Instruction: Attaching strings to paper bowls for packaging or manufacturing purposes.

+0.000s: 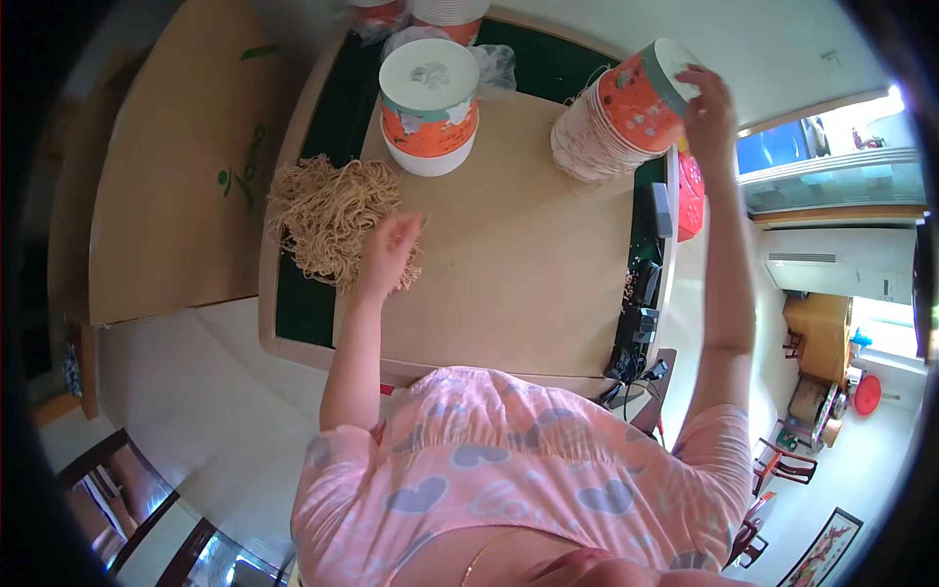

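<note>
Here we are, right hand point(711, 103) resting on the upturned base of the right stack point(636, 108) of buckets, fingers bent at its edge rather than clenched round it, while our left hand point(391, 252) is over the near right edge of the string heap point(333, 210), at the table's left, fingers half curled, any strand between them more than we can tell. We'd judge it partly done: strands already show about that stack's lower rims, but the heap is ample and the middle stack point(430, 122) shows none.
</note>
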A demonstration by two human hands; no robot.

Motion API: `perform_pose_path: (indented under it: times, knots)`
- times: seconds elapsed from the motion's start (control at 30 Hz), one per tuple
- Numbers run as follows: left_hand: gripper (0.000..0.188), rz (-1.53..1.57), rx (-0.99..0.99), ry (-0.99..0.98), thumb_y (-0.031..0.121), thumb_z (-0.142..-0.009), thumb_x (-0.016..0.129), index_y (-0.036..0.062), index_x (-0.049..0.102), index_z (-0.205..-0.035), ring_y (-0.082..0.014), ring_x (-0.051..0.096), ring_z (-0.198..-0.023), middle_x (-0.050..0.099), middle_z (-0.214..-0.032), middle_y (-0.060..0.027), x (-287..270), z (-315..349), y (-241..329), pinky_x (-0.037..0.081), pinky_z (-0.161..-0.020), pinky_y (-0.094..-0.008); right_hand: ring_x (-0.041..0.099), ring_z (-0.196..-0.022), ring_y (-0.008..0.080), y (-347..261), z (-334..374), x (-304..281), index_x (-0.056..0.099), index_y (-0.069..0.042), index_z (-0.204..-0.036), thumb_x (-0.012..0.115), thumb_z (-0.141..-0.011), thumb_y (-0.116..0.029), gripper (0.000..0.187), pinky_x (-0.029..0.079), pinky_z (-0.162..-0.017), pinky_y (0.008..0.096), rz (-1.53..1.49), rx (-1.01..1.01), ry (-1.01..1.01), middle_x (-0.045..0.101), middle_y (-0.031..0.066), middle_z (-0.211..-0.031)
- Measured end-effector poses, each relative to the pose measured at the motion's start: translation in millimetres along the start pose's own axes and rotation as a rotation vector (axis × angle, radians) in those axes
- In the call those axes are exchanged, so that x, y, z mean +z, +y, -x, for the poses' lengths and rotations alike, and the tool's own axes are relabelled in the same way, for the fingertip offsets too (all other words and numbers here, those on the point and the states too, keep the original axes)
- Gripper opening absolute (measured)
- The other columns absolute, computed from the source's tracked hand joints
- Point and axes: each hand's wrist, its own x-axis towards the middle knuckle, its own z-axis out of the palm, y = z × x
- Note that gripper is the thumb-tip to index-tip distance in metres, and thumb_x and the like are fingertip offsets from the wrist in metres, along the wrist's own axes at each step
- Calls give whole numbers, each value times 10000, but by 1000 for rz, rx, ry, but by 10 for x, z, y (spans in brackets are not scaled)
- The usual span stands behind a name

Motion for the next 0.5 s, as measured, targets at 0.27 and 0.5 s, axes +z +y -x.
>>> perform_pose_path:
  times: [0.27,0.5]
  knots:
    - [478,233,133,289,357,-967,477,13,497,-1298,-208,497,-1206,532,-1307,-138,-197,-1193,286,360,-1016,-299,417,-1291,312,-996,584,1795,432,-46,-1348,443,-746,89,617,309,-1085,347,-491,247,-478,468,187,-1355]
    - [634,171,123,316,501,-943,434,26,437,-1363,-219,422,-1276,472,-1371,-132,-360,-1501,518,307,-1048,-325,334,-1342,342,-1261,431,1984,263,-38,-1442,481,-748,84,738,270,-1111,347,-641,180,-497,357,217,-1434]
